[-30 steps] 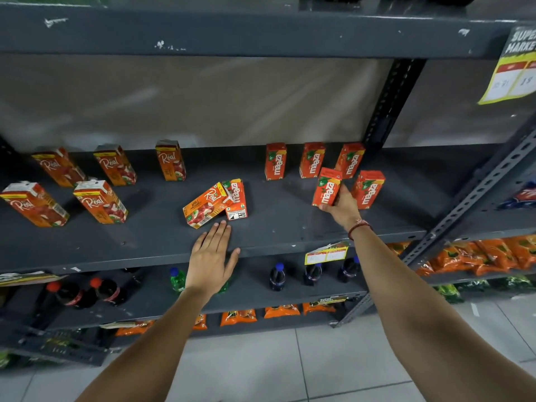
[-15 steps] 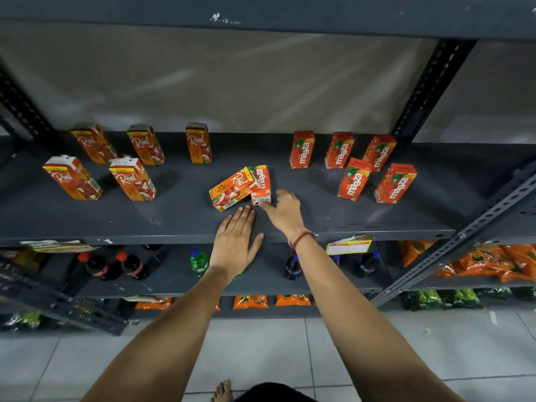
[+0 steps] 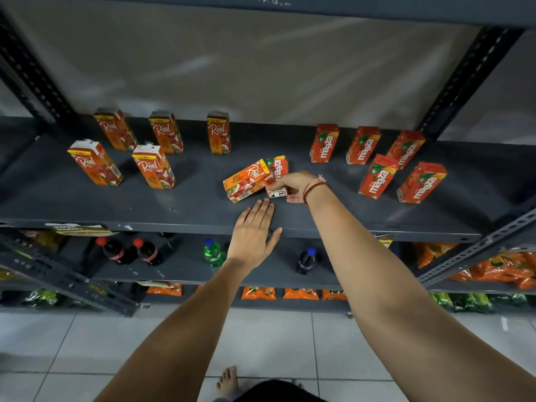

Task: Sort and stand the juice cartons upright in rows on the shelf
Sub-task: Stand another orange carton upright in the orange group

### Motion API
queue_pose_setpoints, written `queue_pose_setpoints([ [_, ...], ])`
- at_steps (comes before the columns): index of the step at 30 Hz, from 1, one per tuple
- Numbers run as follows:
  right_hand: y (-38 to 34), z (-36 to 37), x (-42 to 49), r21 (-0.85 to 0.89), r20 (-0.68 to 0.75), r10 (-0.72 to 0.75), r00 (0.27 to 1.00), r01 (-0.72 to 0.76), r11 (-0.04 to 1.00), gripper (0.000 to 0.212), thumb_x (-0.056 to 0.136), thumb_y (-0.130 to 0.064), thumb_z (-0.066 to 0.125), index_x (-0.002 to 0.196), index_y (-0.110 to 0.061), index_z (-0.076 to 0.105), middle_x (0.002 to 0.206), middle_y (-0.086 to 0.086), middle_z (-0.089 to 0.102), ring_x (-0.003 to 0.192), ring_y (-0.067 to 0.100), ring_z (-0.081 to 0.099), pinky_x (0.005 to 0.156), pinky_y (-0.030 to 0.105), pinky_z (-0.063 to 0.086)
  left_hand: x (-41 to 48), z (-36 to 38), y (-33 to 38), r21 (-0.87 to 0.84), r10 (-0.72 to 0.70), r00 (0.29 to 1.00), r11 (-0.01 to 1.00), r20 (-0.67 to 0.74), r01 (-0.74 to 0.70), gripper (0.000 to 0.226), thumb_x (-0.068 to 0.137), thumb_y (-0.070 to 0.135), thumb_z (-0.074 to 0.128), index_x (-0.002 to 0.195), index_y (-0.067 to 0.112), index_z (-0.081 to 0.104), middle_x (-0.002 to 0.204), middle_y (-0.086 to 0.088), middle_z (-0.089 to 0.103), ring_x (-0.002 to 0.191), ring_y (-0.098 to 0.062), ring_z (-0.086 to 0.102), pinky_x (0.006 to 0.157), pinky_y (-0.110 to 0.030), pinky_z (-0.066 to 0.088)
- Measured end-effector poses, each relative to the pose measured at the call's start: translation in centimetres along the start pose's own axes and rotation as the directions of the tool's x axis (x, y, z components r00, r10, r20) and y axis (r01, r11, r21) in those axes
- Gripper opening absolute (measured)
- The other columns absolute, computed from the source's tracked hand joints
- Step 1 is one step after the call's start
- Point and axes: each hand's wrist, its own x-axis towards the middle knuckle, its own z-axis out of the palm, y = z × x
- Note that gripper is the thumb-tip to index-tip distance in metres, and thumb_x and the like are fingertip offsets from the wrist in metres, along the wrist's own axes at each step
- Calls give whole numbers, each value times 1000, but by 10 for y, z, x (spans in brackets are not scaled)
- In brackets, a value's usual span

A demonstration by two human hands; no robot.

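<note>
My right hand (image 3: 293, 187) left the Maaza row, now gripping fallen Maaza (image 3: 278, 177) | left hand (image 3: 255, 230) flat, empty | next: stand it up

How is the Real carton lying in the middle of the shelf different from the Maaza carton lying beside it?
The lying Real carton is longer than the lying Maaza carton. The Real carton lies free, touched by no hand; the right hand grips the Maaza carton at its near end. The Real carton is orange with apple pictures; the Maaza carton is redder. Both lie flat and touch each other on the shelf, not yet upright.
</note>
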Motion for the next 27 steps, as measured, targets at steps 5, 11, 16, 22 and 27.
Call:
queue_pose_setpoints([
  [5,5,-6,4,164,12,52,999,-54,985,31,69,-5,79,93,-7,58,112,11,62,102,20,59,86,26,50,0,0,0,4,5,1000,1000,-1,-5,59,94,44,33,137,4,42,141,-13,46,131,-24,39,109,-36,24],
  [11,35,-1,8,362,-188,-125,974,187,913,38,63,-2,82,89,-10,56,118,15,65,110,26,61,89,31,51,0,0,-1,-20,16,1000,1000,-16,-17,58,94,43,35,135,3,45,140,-14,47,130,-25,41,108,-37,27],
  [16,61,-7,-3,357,-191,-257,947,311,881,52,67,-1,79,110,-8,51,121,15,63,113,25,60,103,41,47,-1,1,0,-24,14,999,1000,-42,-15,57,93,43,37,134,4,47,138,-13,49,130,-24,42,107,-37,27],
  [22,77,-9,-24,304,-189,-344,920,387,870,59,64,-4,82,115,-4,52,115,14,66,106,22,63,96,31,46,-1,1,1,3,12,999,1000,-42,-12,60,93,44,31,133,2,47,138,-14,49,129,-25,43,107,-39,29],
  [27,81,-9,-30,333,-175,-360,916,400,854,60,66,-1,80,118,-4,50,115,14,64,107,23,60,99,34,45,-2,-2,2,0,2,1000,1000,-27,-2,60,93,44,31,132,1,48,137,-15,49,128,-26,44,105,-40,32],
])
